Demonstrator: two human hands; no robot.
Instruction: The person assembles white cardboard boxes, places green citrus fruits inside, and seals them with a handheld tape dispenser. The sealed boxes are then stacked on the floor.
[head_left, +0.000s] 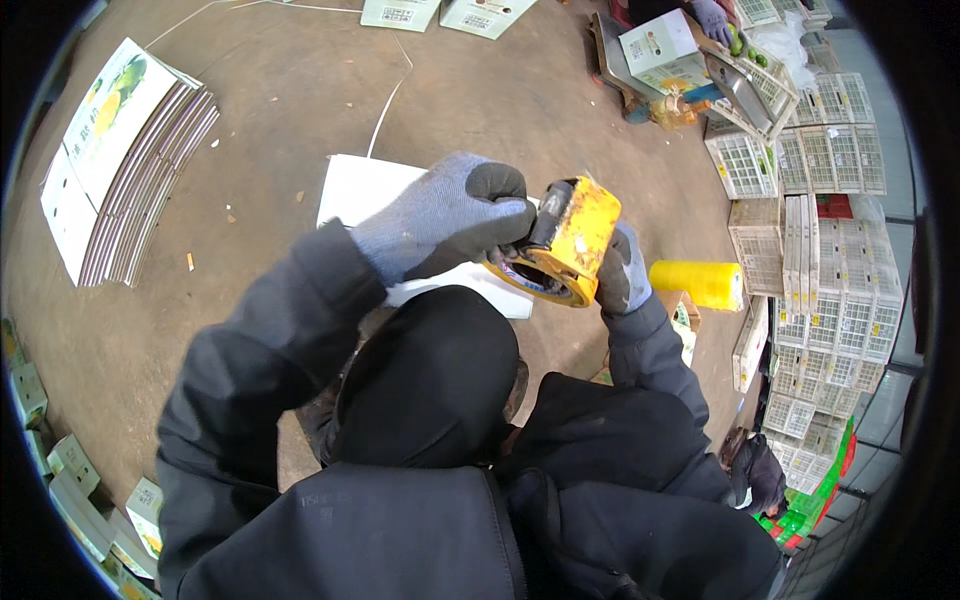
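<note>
Both my hands wear blue-grey knit gloves with dark palms. Between them, above my knees, is a worn yellow tape dispenser (585, 232) with a black roller part and a tape roll in its ring. My right hand (624, 270) grips its right side, with most fingers hidden behind it. My left hand (465, 214) has its fingers curled, thumb and fingertips pinched together at the dispenser's left edge by the roll; whether they hold the tape end I cannot tell. Beneath my hands a white cardboard sheet or box (367, 184) lies on the floor, partly covered by my left arm.
A stack of flattened printed cartons (112, 150) stands at the left. On the right are a yellow roll (694, 285), an open carton (684, 315) and stacked plastic crates (832, 262). At the top right, a co-worker's gloved hand (716, 22) touches green fruit beside a carton.
</note>
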